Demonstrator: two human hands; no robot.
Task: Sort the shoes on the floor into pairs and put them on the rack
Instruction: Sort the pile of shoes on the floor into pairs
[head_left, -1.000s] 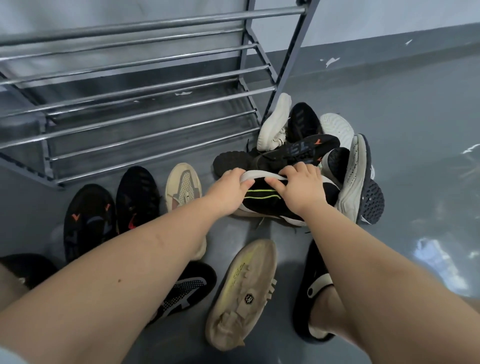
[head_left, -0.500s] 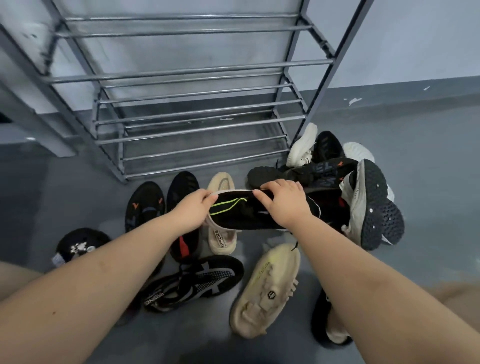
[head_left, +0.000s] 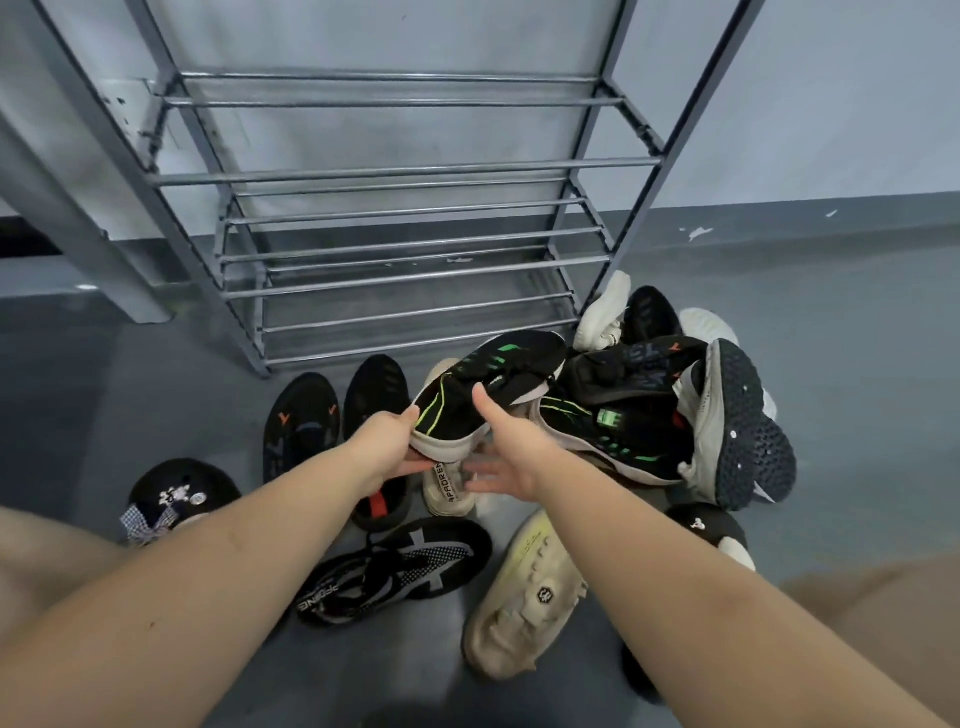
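- Head view: left hand (head_left: 384, 449) grasps the heel of a black knit sneaker (head_left: 488, 387) with green stripes, lifted above the pile.
- Right hand (head_left: 511, 457), fingers spread, thumb touching the sneaker's side.
- Grey metal-bar shoe rack (head_left: 405, 171) beyond.
- Matching sneaker (head_left: 618, 436) lies right.

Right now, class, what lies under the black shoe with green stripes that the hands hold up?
Under the lifted shoe, held by the left hand and right hand, lies a beige shoe; its heel shows, its front is covered.
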